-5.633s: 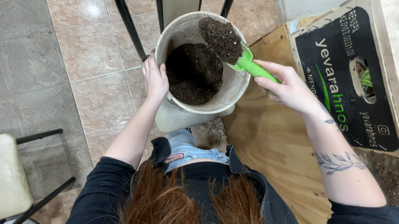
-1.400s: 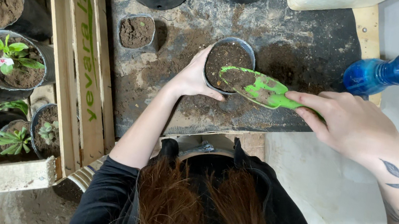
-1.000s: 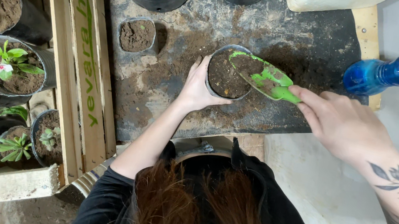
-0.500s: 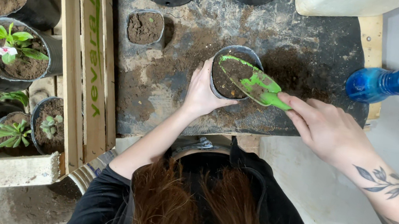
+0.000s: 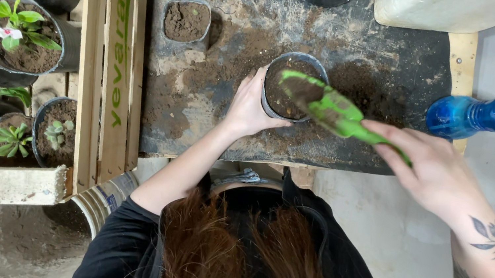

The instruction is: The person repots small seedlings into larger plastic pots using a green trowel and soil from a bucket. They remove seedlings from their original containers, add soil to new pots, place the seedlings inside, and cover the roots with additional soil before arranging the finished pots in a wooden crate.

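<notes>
Soil, dark and crumbly, fills the small round black pot (image 5: 293, 86) on the dirt-smeared table (image 5: 213, 106). The left hand (image 5: 252, 103) cups the pot's near side, grip curved against its wall. The right hand (image 5: 436, 174) has its grip closed around a green plastic trowel (image 5: 333, 110), whose soil-laden blade lies tilted over the pot. Beyond the right hand lies a blue translucent spray bottle (image 5: 479, 114). Left of the left hand stands a wooden crate (image 5: 115, 56) with green lettering along its slat.

I see green lettering printed along the wooden crate's slat (image 5: 116, 50), left of the surface, and a pale bag (image 5: 443, 7) with a small label at the far right edge.
</notes>
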